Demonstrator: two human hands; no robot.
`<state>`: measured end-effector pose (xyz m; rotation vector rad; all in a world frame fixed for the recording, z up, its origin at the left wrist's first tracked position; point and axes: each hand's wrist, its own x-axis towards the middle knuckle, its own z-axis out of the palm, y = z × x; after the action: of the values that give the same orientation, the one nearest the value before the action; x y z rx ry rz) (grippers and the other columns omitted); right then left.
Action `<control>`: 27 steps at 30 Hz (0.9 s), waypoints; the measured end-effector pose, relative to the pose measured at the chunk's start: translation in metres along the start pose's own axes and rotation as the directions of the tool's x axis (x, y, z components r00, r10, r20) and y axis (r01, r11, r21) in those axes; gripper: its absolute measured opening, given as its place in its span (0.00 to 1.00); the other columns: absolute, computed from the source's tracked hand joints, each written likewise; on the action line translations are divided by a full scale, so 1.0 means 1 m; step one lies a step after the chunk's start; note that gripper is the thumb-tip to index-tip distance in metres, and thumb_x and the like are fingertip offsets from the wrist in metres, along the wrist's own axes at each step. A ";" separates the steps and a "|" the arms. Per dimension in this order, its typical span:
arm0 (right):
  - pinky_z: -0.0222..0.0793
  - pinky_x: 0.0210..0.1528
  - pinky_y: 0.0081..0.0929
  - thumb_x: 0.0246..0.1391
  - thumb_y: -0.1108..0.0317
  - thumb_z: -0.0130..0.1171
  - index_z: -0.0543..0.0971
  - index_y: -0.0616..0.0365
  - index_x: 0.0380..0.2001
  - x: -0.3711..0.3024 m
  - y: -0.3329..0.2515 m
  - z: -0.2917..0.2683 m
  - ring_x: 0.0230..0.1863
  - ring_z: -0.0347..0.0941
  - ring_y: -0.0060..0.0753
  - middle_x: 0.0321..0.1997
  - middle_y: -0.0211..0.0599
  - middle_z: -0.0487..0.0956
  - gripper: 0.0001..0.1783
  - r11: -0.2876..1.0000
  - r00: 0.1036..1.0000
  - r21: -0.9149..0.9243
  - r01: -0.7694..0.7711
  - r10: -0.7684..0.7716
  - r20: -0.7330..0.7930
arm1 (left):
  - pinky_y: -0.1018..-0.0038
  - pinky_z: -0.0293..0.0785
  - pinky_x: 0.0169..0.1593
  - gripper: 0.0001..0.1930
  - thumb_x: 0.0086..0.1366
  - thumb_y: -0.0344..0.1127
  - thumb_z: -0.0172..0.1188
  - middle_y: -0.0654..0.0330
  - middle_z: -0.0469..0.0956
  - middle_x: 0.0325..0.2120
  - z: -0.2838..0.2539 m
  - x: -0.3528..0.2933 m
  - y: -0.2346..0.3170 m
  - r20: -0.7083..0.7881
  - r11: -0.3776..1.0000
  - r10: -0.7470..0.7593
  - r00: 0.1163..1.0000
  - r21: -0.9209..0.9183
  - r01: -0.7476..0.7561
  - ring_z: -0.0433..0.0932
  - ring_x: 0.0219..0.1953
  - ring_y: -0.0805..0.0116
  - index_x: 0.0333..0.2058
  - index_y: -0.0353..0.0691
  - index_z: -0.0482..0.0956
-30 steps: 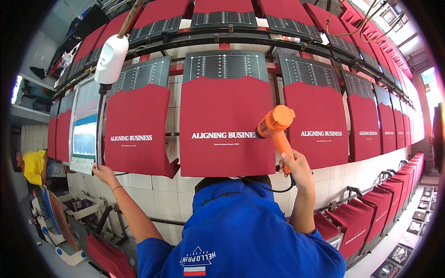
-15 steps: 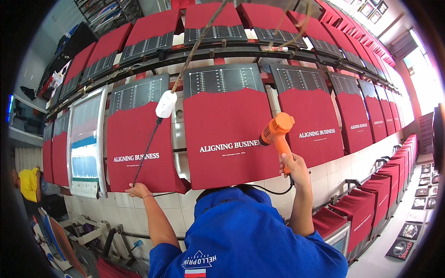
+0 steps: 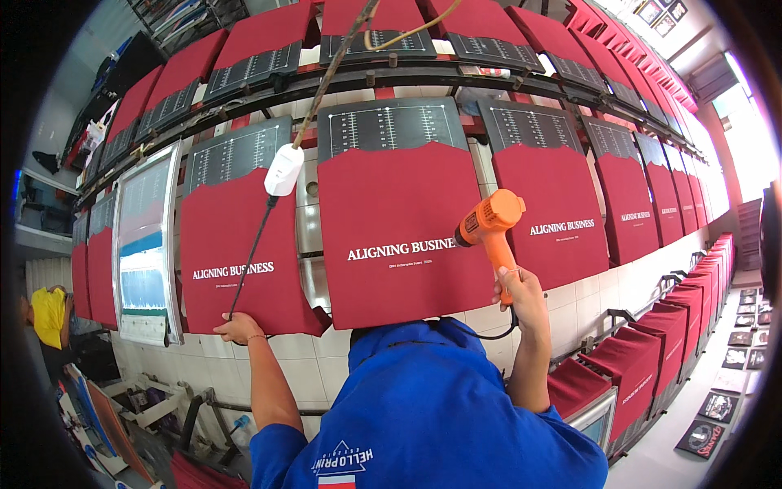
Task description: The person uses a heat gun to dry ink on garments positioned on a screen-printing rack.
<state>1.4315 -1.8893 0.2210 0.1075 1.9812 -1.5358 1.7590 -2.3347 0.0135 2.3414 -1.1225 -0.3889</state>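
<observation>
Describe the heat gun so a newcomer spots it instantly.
Find the large red shirt directly ahead of the person in blue. Over its right edge, the right hand grips the heat gun by the handle, nozzle toward the white lettering. Its bright orange body sets it apart from the neighbouring shirts.

From ctr shirt, has heat gun 3 o'c in R hand, cord in L hand 8 o'c, framed screen 9.
</observation>
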 end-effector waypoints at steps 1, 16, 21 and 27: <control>0.65 0.20 0.18 0.61 0.58 0.59 0.75 0.60 0.35 0.002 0.000 -0.001 0.21 0.74 0.21 0.23 0.29 0.75 0.15 0.999 1.000 0.036 -0.026 0.026 0.007 | 0.50 0.73 0.55 0.34 0.73 0.49 0.44 0.35 0.58 0.60 0.000 0.001 0.000 -0.003 1.000 -0.002 1.000 0.007 0.002 0.70 0.56 0.35 0.67 0.30 0.50; 0.65 0.19 0.17 0.61 0.56 0.57 0.75 0.60 0.35 -0.002 -0.003 -0.005 0.21 0.74 0.21 0.23 0.29 0.74 0.16 0.997 1.000 -0.077 -0.001 0.002 0.014 | 0.47 0.75 0.50 0.33 0.71 0.51 0.47 0.33 0.63 0.56 0.012 0.010 -0.009 -0.079 1.000 0.022 0.997 0.011 -0.021 0.73 0.51 0.32 0.65 0.32 0.54; 0.66 0.20 0.18 0.61 0.56 0.58 0.75 0.60 0.35 -0.003 -0.004 -0.015 0.21 0.74 0.20 0.23 0.29 0.74 0.16 0.997 0.998 -0.068 -0.044 0.047 0.037 | 0.47 0.74 0.52 0.34 0.72 0.51 0.46 0.33 0.62 0.57 0.008 0.006 -0.006 -0.042 1.000 -0.001 0.999 -0.009 0.001 0.72 0.53 0.32 0.66 0.32 0.53; 0.66 0.21 0.18 0.61 0.55 0.59 0.75 0.60 0.35 0.000 -0.003 -0.012 0.21 0.74 0.20 0.23 0.29 0.75 0.17 0.998 0.992 -0.020 -0.052 0.054 0.116 | 0.47 0.74 0.52 0.34 0.72 0.50 0.46 0.33 0.61 0.57 0.008 0.008 -0.006 -0.034 1.000 -0.012 0.999 -0.012 0.012 0.71 0.54 0.32 0.67 0.34 0.52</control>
<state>1.4247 -1.8794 0.2251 0.0615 1.8846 -1.4580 1.7641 -2.3408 0.0038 2.3369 -1.0878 -0.3582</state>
